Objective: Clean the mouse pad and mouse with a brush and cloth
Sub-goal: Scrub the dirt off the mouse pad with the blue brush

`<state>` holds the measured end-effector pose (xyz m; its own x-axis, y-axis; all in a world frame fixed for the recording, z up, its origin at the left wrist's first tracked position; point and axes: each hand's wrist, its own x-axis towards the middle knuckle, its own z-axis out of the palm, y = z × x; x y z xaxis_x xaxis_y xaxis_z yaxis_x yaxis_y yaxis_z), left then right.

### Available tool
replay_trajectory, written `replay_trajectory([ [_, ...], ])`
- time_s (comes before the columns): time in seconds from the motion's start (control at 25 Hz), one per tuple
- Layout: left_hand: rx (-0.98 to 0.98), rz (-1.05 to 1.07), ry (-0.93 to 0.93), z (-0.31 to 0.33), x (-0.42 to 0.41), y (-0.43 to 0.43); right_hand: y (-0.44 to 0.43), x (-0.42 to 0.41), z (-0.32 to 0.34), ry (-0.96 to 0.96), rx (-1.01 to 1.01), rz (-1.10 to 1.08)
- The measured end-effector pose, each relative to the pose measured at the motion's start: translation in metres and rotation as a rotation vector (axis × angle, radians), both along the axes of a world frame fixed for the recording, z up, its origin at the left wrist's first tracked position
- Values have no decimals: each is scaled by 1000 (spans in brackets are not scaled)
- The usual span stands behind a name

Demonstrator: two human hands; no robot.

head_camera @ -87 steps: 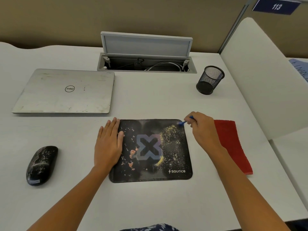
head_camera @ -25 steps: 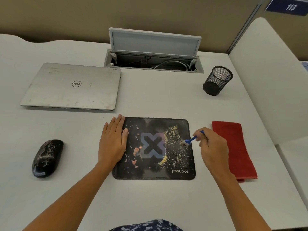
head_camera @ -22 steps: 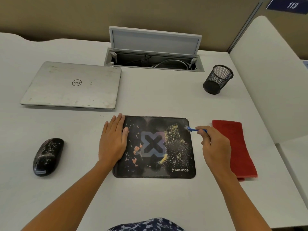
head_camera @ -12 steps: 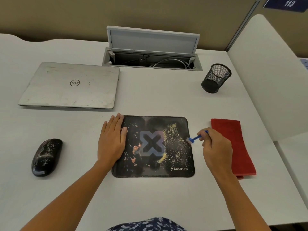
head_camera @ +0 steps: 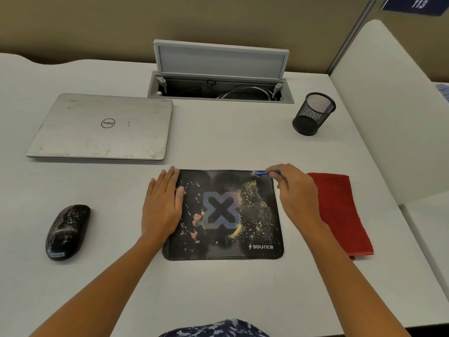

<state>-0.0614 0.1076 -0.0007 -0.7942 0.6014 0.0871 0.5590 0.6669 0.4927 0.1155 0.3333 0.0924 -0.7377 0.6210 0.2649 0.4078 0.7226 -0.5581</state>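
Closed silver laptop point(head_camera: 102, 127) far left; mesh cup point(head_camera: 313, 114) far right; open cable box point(head_camera: 220, 90) between.

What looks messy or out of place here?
The mouse pad is strewn with yellow powder on its right half and pinkish flakes on its left; the mouse is flecked with pale bits too. Nothing else looks askew.

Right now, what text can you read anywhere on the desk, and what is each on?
"113": blue sign, top right.
"DELL": laptop, on its lid, upside down.
"saunce": mouse pad, near right corner.
Sticker on the mouse: too small to read.
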Motion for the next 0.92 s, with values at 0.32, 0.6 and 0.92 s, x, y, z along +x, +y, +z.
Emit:
replay_trajectory([
  [0.32, -7, 2, 26, -3, -2, 1, 17, -12, 7, -130, 23, 16],
  [0.6, -3, 6, 18, -2, -1, 1, 0, -1, 3, -87, 33, -19],
  [0.92, -3, 0, 15, 2, 1, 1, -15, 28, -9, -5, 1, -61],
])
